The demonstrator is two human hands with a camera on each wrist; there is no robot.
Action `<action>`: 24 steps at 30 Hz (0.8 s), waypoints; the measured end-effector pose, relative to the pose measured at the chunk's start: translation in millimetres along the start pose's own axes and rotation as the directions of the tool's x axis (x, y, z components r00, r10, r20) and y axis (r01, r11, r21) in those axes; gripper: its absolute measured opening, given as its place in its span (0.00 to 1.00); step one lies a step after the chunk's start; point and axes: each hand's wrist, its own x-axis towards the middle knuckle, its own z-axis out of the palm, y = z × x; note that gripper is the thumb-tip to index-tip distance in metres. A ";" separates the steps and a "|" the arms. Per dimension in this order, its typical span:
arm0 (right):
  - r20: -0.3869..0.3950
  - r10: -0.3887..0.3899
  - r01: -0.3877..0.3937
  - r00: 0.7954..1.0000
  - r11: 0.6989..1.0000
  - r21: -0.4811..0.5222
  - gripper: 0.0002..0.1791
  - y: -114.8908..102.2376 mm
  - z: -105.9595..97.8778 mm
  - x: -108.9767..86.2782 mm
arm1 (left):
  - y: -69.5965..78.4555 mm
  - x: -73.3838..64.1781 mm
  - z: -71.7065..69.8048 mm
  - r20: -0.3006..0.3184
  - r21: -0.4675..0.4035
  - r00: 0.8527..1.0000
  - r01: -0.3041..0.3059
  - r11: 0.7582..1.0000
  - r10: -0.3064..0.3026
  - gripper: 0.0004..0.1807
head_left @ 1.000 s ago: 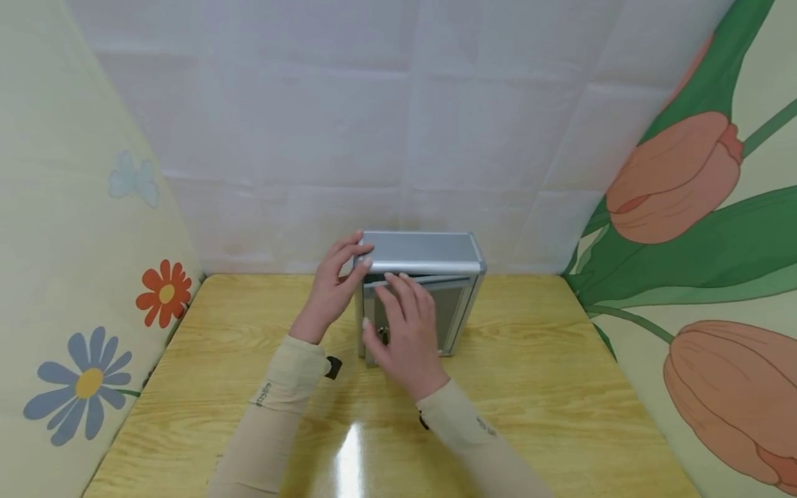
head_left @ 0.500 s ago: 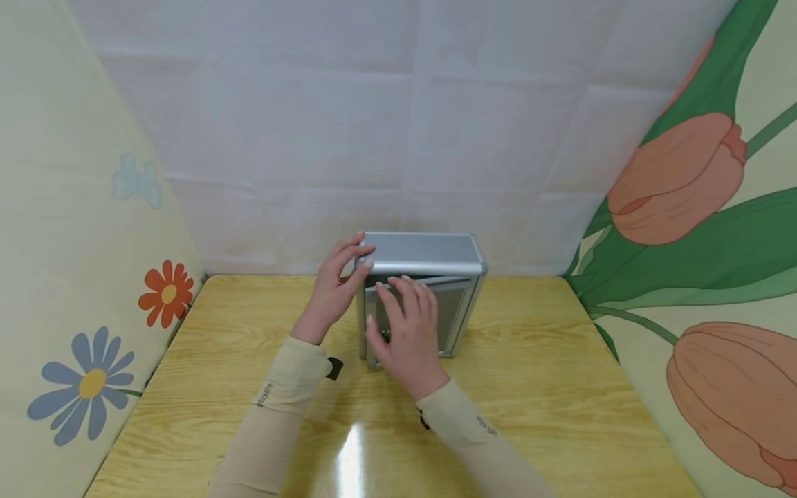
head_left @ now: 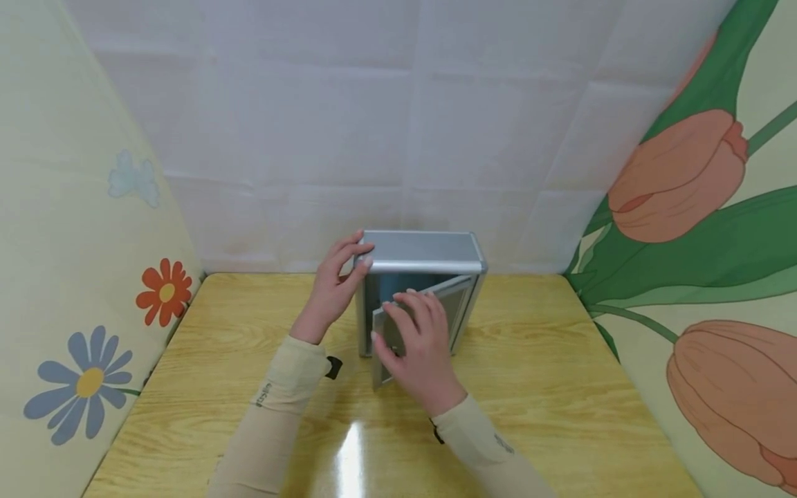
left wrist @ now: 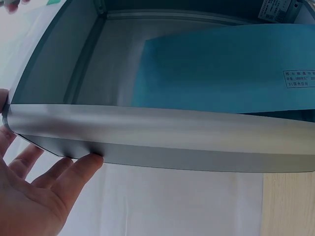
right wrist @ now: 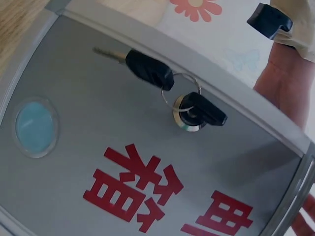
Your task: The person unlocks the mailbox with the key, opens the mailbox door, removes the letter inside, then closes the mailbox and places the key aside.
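A silver metal mailbox [head_left: 423, 249] stands upright on the table, its hinged front door [head_left: 453, 304] swung partly outward from the left. My left hand [head_left: 328, 294] grips the mailbox's upper left corner, fingertips on the top panel. With bent fingers over the top edge and thumb at the left edge, my right hand [head_left: 420, 349] holds the door by its free upper corner. Inside lies a flat blue envelope [left wrist: 221, 71] with a small printed box. In the right wrist view, one key [right wrist: 205, 109] sits in the door's lock and another key [right wrist: 147, 69] hangs from the same ring.
The wooden table [head_left: 535, 401] reaches back to a white cloth wall [head_left: 498, 138]. Flower-printed panels border it at left and right. A round clear window [right wrist: 37, 127] and red characters [right wrist: 133, 187] mark the door's face. A white label [left wrist: 275, 10] is inside the mailbox.
My right hand has drawn the door outward and down toward me, widening the gap and revealing the blue inside. My left hand has stayed at the mailbox's corner.
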 end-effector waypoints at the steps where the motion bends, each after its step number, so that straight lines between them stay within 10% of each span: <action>1: -0.004 -0.005 0.005 1.000 1.000 0.012 0.21 0.4 -2.0 -1.4 | 0.2 0.0 0.0 0.001 -0.001 1.000 0.003 1.000 -0.003 0.17; 13: -0.185 -0.145 0.169 0.972 0.978 0.121 0.19 6.9 -27.2 -24.6 | 3.2 1.2 2.0 0.007 0.000 1.000 0.011 1.000 -0.011 0.18; 24: -0.188 -0.127 0.162 0.974 0.969 0.184 0.17 10.0 -44.4 -35.1 | 2.5 0.5 2.1 0.007 0.011 1.000 0.020 1.000 -0.020 0.18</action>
